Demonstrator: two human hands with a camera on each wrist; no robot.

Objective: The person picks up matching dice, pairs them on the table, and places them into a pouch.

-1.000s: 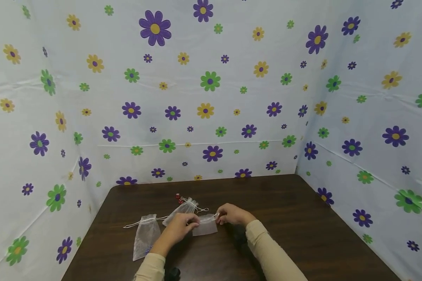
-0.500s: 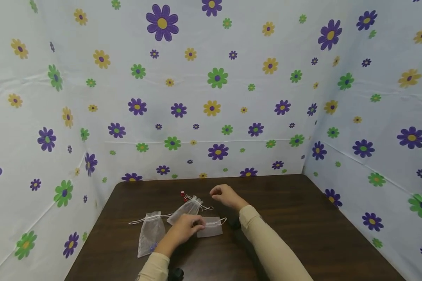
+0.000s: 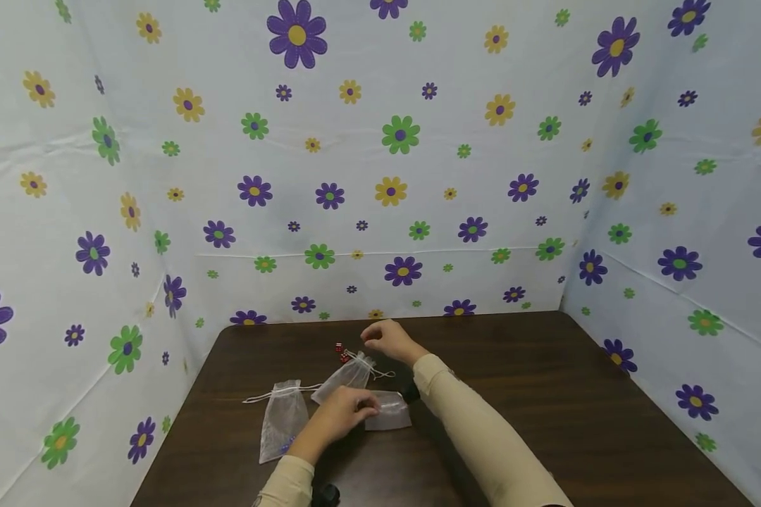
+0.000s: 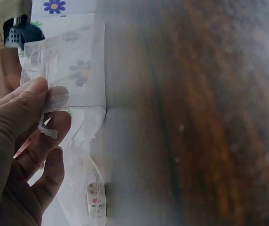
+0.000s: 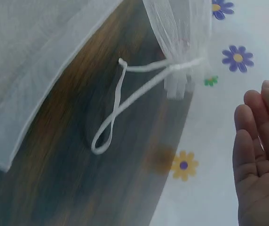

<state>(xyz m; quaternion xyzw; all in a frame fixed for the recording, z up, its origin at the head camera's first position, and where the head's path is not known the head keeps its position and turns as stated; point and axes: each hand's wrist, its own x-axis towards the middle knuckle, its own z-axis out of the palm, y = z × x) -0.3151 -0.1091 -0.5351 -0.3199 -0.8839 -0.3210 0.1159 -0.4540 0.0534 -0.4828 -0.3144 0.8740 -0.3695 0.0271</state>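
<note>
My left hand (image 3: pixel 342 415) pinches a small sheer white drawstring bag (image 3: pixel 390 412) between thumb and fingers, low over the table. In the left wrist view, the bag (image 4: pixel 87 61) hangs flat, the thumb over its cord channel. My right hand (image 3: pixel 394 339) is above the table behind it, near the red dice (image 3: pixel 341 352), with loosely bent fingers. The right wrist view shows that hand (image 5: pixel 261 150) holding nothing visible. A second sheer bag (image 3: pixel 349 377), its neck gathered, lies just behind my left hand. Dice with red pips (image 4: pixel 94 193) show through a bag in the left wrist view.
A third sheer bag (image 3: pixel 279 415) lies at the left with small blue pieces (image 3: pixel 287 445) near its bottom; its white cords (image 3: pixel 260 396) stretch left. The dark wooden table (image 3: pixel 545 394) ends at a flowered cloth wall (image 3: pixel 418 176) behind and at both sides.
My right hand has let go of the front bag's cord and moved back and left toward the red dice. My left hand keeps its hold. The head view has shifted slightly.
</note>
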